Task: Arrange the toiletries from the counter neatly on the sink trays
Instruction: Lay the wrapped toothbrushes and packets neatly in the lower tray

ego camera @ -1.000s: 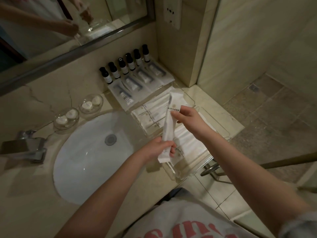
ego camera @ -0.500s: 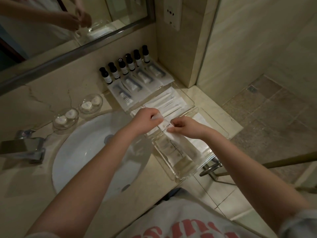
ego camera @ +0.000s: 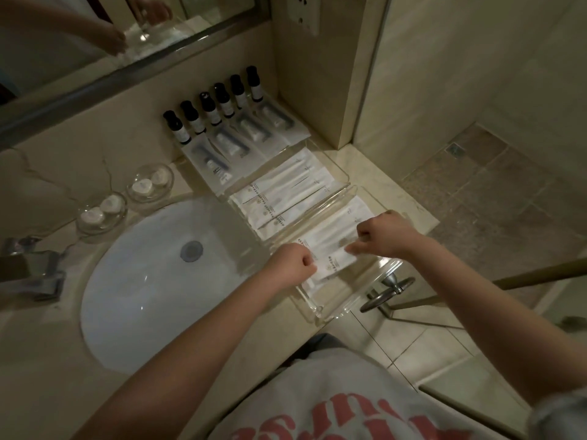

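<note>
Lying slantwise over the near clear tray (ego camera: 330, 312), a white sachet (ego camera: 336, 263) is held at both ends, low above the other white packets already laid in that tray. Its left end is pinched by the curled fingers of the left hand (ego camera: 292, 265), and its right end is pinched between the thumb and forefinger of the right hand (ego camera: 384, 236), whose remaining fingers are tucked in. Whether the sachet touches the packets beneath cannot be told. Just behind, a second clear tray (ego camera: 344, 182) is filled with a row of white packets (ego camera: 286, 198) set side by side. Further back, sealed kits (ego camera: 241, 138) are lined up on the counter, and six dark-capped bottles (ego camera: 212, 109) are stood upright against the wall. Beside the sink basin (ego camera: 143, 296), two glass dishes (ego camera: 149, 182) are placed, each with round soaps in it
</note>
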